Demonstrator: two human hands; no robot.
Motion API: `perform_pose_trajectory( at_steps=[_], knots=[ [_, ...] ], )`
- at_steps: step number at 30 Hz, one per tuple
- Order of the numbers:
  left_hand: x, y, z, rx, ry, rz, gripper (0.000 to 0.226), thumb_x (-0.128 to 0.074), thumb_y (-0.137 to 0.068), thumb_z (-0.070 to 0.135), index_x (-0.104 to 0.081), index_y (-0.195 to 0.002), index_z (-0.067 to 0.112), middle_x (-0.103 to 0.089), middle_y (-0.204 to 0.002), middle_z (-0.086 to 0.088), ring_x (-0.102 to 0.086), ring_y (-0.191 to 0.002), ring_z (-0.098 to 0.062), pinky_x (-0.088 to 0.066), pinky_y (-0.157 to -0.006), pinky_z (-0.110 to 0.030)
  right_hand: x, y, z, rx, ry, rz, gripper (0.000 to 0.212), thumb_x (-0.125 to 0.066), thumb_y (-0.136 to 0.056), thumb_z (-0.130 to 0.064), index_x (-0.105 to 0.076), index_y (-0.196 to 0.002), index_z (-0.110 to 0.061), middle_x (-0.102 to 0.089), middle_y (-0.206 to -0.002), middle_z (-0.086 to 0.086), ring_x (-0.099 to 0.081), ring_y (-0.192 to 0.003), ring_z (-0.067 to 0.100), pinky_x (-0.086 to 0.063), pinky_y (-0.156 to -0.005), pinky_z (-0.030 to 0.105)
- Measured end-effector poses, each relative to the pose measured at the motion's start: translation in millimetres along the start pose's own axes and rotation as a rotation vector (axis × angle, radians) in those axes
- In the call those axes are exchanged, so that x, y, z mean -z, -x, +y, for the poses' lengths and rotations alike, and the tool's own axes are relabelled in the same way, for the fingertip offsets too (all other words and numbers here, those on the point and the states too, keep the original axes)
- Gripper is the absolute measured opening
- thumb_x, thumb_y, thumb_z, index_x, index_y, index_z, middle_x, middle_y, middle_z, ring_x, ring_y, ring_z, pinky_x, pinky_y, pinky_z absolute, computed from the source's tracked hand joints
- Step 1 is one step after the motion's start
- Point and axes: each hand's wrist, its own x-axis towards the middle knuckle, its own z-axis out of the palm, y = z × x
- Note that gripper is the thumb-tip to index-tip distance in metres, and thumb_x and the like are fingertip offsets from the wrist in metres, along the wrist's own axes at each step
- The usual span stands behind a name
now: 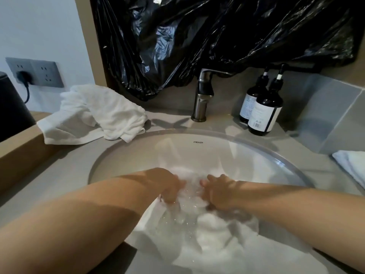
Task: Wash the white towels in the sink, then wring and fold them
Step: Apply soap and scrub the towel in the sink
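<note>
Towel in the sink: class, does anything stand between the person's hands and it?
Nothing visible does. The left hand and right hand are already closed on the wet white towel inside the sink.

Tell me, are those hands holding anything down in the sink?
Yes. Both the left hand and the right hand grip the wet white towel in the sink, bunching its upper middle between them.
</note>
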Motion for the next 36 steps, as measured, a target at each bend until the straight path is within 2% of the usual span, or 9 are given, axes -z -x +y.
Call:
perform_pose_trajectory(
  at_steps=[4,7,10,17,21,26,28,31,36],
  knots=[
    [22,10,-16,0.011,0.466,0.099,0.024,-0.057,-0.096,0.020,-0.061,-0.117,0.010,-0.055,-0.098,-0.005,-0.054,-0.072,-0.020,-0.037,-0.056,-0.025,15,4,19,-0.143,-0.538,0.095,0.036,-0.049,-0.098,-0.035,-0.053,-0.129,-0.017,-0.052,-0.120,0.004,-0.054,-0.113,0.028,-0.044,-0.076,0.014],
    [37,14,-30,0.030,1.098,0.286,0.008,-0.057,-0.093,0.022,-0.060,-0.088,0.016,-0.055,-0.084,-0.009,-0.053,-0.072,-0.021,-0.046,-0.070,-0.027,36,23,37,-0.295,-1.110,0.255,0.031,-0.047,-0.101,-0.031,-0.058,-0.081,-0.011,-0.050,-0.071,0.005,-0.048,-0.060,0.019,-0.027,-0.036,0.009],
    [48,15,-19,0.058,1.543,0.254,0.029,-0.053,-0.089,0.041,-0.066,-0.092,0.016,-0.066,-0.096,-0.016,-0.063,-0.088,-0.029,-0.050,-0.087,-0.037,63,40,39,-0.386,-1.637,0.518,0.037,-0.050,-0.098,-0.038,-0.063,-0.080,-0.009,-0.055,-0.062,0.002,-0.047,-0.055,0.016,-0.038,-0.051,0.021],
    [50,28,22,-0.233,1.883,0.107,0.027,-0.046,-0.100,0.027,-0.061,-0.090,0.008,-0.058,-0.080,-0.009,-0.056,-0.074,-0.023,-0.046,-0.071,-0.032,68,31,0,-0.418,-1.239,0.863,0.052,-0.025,-0.101,-0.051,-0.057,-0.076,-0.019,-0.063,-0.078,0.003,-0.060,-0.085,0.030,-0.041,-0.074,0.032],
    [58,43,22,-0.181,1.476,0.103,0.030,-0.046,-0.102,0.034,-0.064,-0.105,0.010,-0.065,-0.105,-0.008,-0.061,-0.096,-0.023,-0.046,-0.086,-0.033,49,18,37,-0.488,-1.020,0.543,0.057,-0.029,-0.101,-0.052,-0.063,-0.100,-0.005,-0.065,-0.102,0.015,-0.060,-0.101,0.032,-0.044,-0.083,0.033],
    [45,23,-9,0.019,0.484,0.391,0.016,-0.051,-0.098,0.029,-0.052,-0.111,0.020,-0.054,-0.100,-0.002,-0.055,-0.091,-0.024,-0.042,-0.064,-0.024,37,25,56,-0.334,-0.928,0.249,0.033,-0.043,-0.102,-0.033,-0.053,-0.114,-0.004,-0.057,-0.123,0.023,-0.054,-0.098,0.022,-0.038,-0.068,0.022],
    [33,15,-13,-0.015,0.303,0.250,0.061,-0.057,-0.094,0.038,-0.029,-0.146,0.025,-0.045,-0.135,-0.006,-0.050,-0.116,-0.027,-0.048,-0.089,-0.032,30,22,45,-0.316,-0.773,0.152,0.048,-0.046,-0.100,-0.037,-0.038,-0.136,-0.006,-0.044,-0.138,0.017,-0.050,-0.118,0.028,-0.041,-0.086,0.025],
    [7,7,-2,-0.037,-0.145,0.111,0.095,-0.060,-0.086,0.059,-0.003,-0.156,0.030,-0.020,-0.153,-0.007,-0.023,-0.140,-0.033,-0.037,-0.107,-0.045,1,7,7,-0.333,-0.357,0.035,0.067,-0.056,-0.092,-0.038,-0.021,-0.146,-0.018,-0.030,-0.141,0.005,-0.037,-0.130,0.029,-0.040,-0.100,0.040],
    [13,2,-9,-0.131,0.198,0.032,0.061,-0.069,-0.086,0.020,-0.043,-0.141,0.027,-0.050,-0.124,0.003,-0.054,-0.098,-0.018,-0.046,-0.069,-0.018,-9,-8,11,-0.056,-0.396,0.161,0.058,-0.064,-0.088,-0.027,-0.038,-0.139,-0.023,-0.038,-0.136,0.000,-0.043,-0.124,0.022,-0.042,-0.096,0.031]
  ],
)
